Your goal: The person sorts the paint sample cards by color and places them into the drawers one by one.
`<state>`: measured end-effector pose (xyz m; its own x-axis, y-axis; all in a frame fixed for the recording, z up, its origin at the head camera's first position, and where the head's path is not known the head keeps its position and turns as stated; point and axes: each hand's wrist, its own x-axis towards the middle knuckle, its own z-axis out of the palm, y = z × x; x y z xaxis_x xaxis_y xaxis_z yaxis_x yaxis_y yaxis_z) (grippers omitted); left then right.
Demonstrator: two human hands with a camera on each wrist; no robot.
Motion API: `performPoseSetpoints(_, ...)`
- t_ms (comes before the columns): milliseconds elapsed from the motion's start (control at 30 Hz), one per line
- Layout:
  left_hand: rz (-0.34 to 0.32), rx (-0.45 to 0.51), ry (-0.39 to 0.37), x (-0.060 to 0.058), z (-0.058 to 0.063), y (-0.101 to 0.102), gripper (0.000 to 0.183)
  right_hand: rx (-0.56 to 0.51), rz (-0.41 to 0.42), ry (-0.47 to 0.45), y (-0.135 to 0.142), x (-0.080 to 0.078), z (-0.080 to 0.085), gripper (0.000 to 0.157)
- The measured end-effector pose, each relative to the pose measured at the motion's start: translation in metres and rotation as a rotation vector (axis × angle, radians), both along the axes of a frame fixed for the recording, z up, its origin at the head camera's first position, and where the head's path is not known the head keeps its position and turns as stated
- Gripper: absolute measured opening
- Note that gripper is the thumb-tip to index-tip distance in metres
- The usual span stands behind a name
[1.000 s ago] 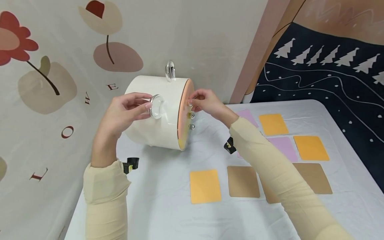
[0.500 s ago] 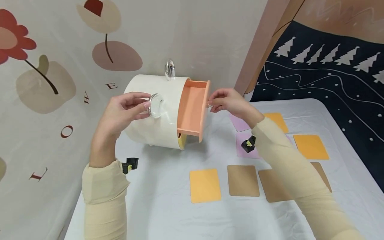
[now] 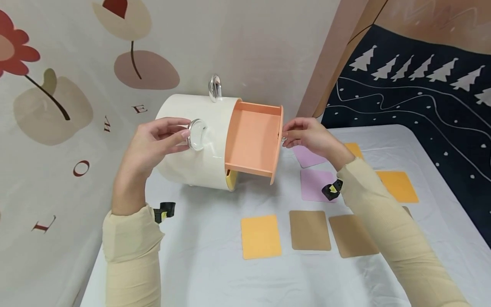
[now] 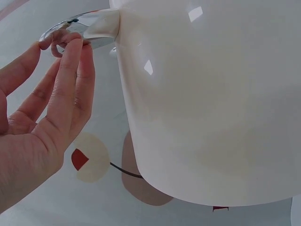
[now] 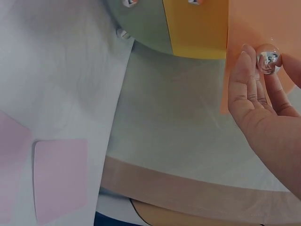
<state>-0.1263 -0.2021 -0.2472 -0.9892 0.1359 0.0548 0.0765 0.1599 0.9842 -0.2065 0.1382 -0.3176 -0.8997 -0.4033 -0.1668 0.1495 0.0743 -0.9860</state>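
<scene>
A glossy white rounded cabinet (image 3: 184, 168) stands on the table, its peach drawer (image 3: 255, 138) pulled out and nothing visible inside. My left hand (image 3: 149, 140) pinches a shiny silver loop handle (image 4: 101, 23) on the cabinet's side between thumb and fingers. On the drawer's front, a round silver knob (image 5: 267, 60) sits between the thumb and fingers of my right hand (image 3: 312, 136). Below the peach drawer, the right wrist view shows a yellow drawer front (image 5: 197, 30) and a green one (image 5: 146, 26), both flush with the cabinet.
A second silver loop (image 3: 215, 88) rises from the cabinet's far side, near the printed wall cloth (image 3: 261, 51). Right and front of the cabinet, flat square cards lie on the white tablecloth (image 3: 203, 273): orange (image 3: 261, 236), brown (image 3: 310, 230) and lilac (image 3: 316, 184).
The peach drawer has slid out to the right, from closed to well extended, with my right hand moving along on its knob. My left hand keeps its hold on the loop handle.
</scene>
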Motion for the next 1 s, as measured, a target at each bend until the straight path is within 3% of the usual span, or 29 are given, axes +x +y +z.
performPoseSetpoints(300,-0.011,0.031,-0.007,-0.002,-0.001,0.001,0.024,0.052,-0.049,0.067,0.016,0.004,0.007,0.021)
performPoseSetpoints(467,-0.005,0.026,-0.009,-0.001,-0.001,0.0,0.024,0.024,-0.083,0.136,0.047,0.011,0.02,0.019)
performPoseSetpoints(633,-0.006,0.02,-0.01,-0.001,-0.002,0.0,0.024,0.007,-0.147,0.118,0.088,0.02,0.02,0.013)
performPoseSetpoints(700,-0.008,0.025,-0.011,-0.001,-0.002,0.0,0.024,0.046,-0.181,0.102,0.105,0.024,0.014,0.012)
performPoseSetpoints(833,-0.016,0.045,-0.009,-0.001,-0.003,0.0,0.022,0.229,-0.217,0.069,0.138,0.03,-0.01,0.017)
performPoseSetpoints(1000,-0.021,0.061,-0.011,-0.001,-0.003,0.0,0.022,0.486,-0.227,-0.005,0.176,0.038,-0.049,0.055)
